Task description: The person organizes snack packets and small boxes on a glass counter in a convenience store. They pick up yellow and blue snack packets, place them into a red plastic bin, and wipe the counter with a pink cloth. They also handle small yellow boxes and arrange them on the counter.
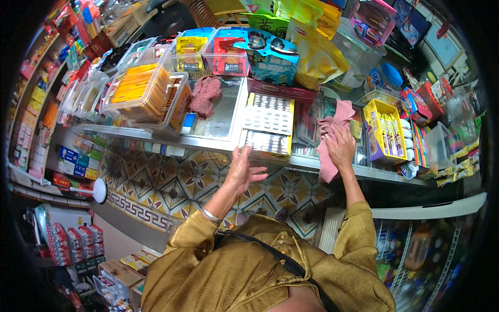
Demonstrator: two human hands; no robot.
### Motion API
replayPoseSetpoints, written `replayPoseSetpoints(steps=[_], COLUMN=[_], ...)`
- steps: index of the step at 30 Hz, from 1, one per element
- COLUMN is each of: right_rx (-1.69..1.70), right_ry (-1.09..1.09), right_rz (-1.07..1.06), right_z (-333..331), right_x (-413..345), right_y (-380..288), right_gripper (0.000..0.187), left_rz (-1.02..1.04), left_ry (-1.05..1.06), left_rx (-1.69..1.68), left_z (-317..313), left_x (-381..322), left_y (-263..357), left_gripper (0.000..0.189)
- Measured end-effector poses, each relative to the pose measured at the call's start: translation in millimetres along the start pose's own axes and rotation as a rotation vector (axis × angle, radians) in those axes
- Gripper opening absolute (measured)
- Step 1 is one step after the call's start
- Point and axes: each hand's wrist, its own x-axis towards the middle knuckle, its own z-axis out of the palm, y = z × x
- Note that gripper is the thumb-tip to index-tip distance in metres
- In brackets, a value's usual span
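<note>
My right hand (340, 146) lies flat on a pink cloth (329, 167), which is spread over the glass-topped display counter (218, 126) and hangs past its front edge. My left hand (242, 171) is raised at the counter's front edge, fingers apart, with its fingertips close to the near left corner of a yellow-edged box of small packaged goods (267, 121). Nothing shows in that hand. A darker, crumpled reddish cloth (204, 95) rests on the glass farther left, beside the plastic tubs.
Clear tubs with orange sticks (136, 87) stand at the left. Snack bags (273, 58) line the counter's back. A yellow box of wrapped bars (386, 130) is right of my right hand. A glass-fronted cabinet (417, 241) stands at the lower right, above patterned floor tiles (187, 175).
</note>
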Motion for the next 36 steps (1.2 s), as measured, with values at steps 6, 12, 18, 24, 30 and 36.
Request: replayPoseSetpoints(steps=[6,12,18,24,30,36], right_rx=[-0.018,-0.021,-0.024,-0.025,-0.071,-0.165], right_ry=[-0.022,0.007,0.008,0.007,0.003,-0.171], right_rz=[0.031,-0.010,-0.024,-0.029,0.072,0.219], right_z=[5.7,5.4,1.3,7.2,12.5,6.8], right_x=[0.1,-0.5,1.4,-0.7,-3.6,0.5], right_y=[5.0,3.7,0.7,7.9,10.7,6.3], right_gripper=[0.045,0.043,0.044,0.045,0.070,0.082], left_rz=[0.180,0.181,0.183,0.294,0.494,0.486], left_ry=[-0.089,-0.009,0.092,0.136,0.081,-0.051], left_rx=[-0.153,-0.065,-0.097,-0.284,-0.198,-0.153], left_z=[1.5,-5.0,4.2,1.8,-43.3,-98.1], left_x=[6.6,4.8,-16.7,-11.9,-9.9,2.8], left_y=[-14.0,-11.4,-24.0,-24.8,3.1,58.1], left_gripper=[0.050,0.048,0.057,0.048,0.028,0.023])
